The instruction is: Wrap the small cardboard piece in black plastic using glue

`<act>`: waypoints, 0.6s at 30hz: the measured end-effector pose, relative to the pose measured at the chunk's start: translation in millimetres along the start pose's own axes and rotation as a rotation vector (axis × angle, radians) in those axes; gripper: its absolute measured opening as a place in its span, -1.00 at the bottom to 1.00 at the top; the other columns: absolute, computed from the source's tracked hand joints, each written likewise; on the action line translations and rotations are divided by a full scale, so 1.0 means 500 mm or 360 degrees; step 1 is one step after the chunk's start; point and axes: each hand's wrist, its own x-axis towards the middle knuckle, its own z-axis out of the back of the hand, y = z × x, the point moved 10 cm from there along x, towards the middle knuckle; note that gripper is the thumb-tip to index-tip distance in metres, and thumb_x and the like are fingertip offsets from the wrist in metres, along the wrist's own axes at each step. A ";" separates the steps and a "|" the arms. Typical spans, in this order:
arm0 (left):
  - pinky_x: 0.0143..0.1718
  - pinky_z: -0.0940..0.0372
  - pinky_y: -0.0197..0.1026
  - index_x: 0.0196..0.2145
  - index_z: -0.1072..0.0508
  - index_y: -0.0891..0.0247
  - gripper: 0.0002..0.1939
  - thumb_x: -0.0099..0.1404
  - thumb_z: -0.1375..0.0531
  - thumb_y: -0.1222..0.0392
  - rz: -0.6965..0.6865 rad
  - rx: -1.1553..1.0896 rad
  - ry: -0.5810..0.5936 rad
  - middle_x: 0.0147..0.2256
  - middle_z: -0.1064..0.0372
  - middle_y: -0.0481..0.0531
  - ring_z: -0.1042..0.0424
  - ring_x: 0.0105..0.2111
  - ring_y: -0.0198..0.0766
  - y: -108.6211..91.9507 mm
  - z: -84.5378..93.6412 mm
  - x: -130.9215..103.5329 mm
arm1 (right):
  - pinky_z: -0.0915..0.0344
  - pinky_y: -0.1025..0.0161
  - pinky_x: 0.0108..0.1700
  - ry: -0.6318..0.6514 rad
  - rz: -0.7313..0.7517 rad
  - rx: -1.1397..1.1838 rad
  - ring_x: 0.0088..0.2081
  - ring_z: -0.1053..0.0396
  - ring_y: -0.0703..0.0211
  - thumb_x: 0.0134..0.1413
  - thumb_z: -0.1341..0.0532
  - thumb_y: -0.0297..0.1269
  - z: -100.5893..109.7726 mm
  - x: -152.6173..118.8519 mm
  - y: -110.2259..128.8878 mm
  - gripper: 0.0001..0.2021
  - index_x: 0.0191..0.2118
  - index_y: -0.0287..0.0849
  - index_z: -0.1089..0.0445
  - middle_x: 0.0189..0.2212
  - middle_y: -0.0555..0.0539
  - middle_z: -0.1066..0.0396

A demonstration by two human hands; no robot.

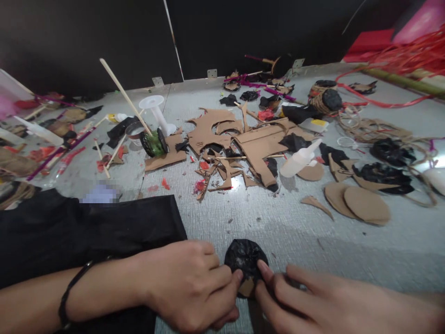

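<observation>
in the head view, the black-wrapped disc [246, 256] was held low over the table [205, 218], between both equally near hands; no long axis was shown; its near-left edge was pinched by the left hand [189, 287], its right edge by the right hand [306, 299]

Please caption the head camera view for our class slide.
Left hand and right hand touch a black-covered disc with a bare cardboard patch, cardboard scraps beyond.

Disc [247, 254] between left hand [189, 287] and right hand [309, 297], cloth [139, 218] leftward, scraps [259, 146] behind, spool [160, 116] left and bottle [294, 162] right of those.
</observation>
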 end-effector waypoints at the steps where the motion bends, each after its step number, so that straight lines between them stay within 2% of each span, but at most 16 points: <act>1: -0.57 -0.42 -0.13 -0.10 -0.67 0.56 -0.68 0.60 -0.22 0.19 -0.0002 -0.0002 0.0001 -0.50 -0.50 -0.01 -0.42 -0.60 -0.27 -0.001 0.000 0.000 | -0.35 0.18 -0.12 0.0002 0.0009 -0.0002 -0.08 -0.41 0.03 0.46 -0.14 -0.41 0.000 0.000 0.001 -0.73 -0.02 -0.21 -0.64 -0.02 -0.10 -0.62; 8: -0.58 -0.39 -0.12 -0.10 -0.63 0.56 -0.62 0.67 -0.09 0.22 0.0032 -0.0063 -0.0125 -0.51 -0.45 -0.04 -0.34 -0.61 -0.28 0.011 0.010 -0.002 | -0.34 0.18 -0.12 -0.0005 -0.0013 0.0045 -0.11 -0.41 0.02 0.49 -0.04 -0.44 0.000 -0.003 -0.001 -0.64 -0.02 -0.23 -0.63 -0.05 -0.12 -0.61; 11: -0.60 -0.34 -0.12 -0.08 -0.61 0.46 -0.63 0.70 -0.06 0.19 0.0116 -0.0228 -0.0119 -0.47 -0.44 -0.08 -0.33 -0.59 -0.29 0.030 0.010 0.000 | -0.34 0.17 -0.12 -0.0015 -0.0040 0.0041 -0.16 -0.40 0.03 0.46 -0.01 -0.50 0.002 -0.002 -0.003 -0.61 -0.05 -0.22 -0.62 -0.09 -0.10 -0.61; 15: -0.62 -0.29 -0.08 0.04 -0.55 0.33 -0.77 0.65 -0.17 0.15 0.0136 -0.0237 0.0019 -0.38 -0.47 -0.10 -0.34 -0.57 -0.27 0.031 -0.006 0.004 | -0.35 0.19 -0.07 0.0027 0.0001 -0.0021 -0.15 -0.40 0.06 0.44 -0.20 -0.43 0.001 0.002 0.001 -0.79 -0.13 -0.17 -0.62 -0.10 -0.08 -0.62; 18: -0.63 -0.26 -0.09 0.07 -0.51 0.34 -0.75 0.67 -0.16 0.11 0.0127 -0.0168 -0.0045 -0.40 -0.46 -0.11 -0.33 -0.58 -0.29 0.028 0.001 0.005 | -0.36 0.19 -0.07 0.0035 0.0026 -0.0035 -0.14 -0.41 0.08 0.43 -0.28 -0.35 0.003 0.004 0.003 -0.86 -0.17 -0.14 -0.61 -0.08 -0.08 -0.64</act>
